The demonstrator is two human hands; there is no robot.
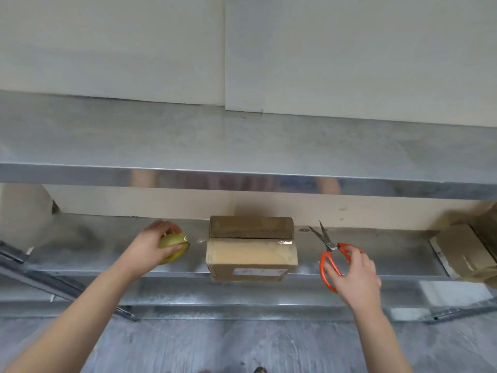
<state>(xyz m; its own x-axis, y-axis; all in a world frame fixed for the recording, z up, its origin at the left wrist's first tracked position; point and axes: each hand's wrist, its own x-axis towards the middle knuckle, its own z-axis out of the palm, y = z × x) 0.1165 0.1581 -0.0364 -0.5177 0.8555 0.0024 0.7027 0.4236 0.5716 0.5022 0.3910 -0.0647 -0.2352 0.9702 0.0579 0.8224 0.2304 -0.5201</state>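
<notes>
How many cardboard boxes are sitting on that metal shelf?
2. One taped box stands mid-shelf, between the tape roll in the left hand and the scissors in the right hand. A second box, cut off by the picture's right edge, lies at the far right. More may be hidden.

We reach both bare forearms forward from the lower corners, our left hand (150, 247) curled with fingers and thumb round the tape roll (172, 239), our right hand (355, 275) palm-down, its bent fingers and thumb gripping the scissors (330, 247) by the handles.
</notes>
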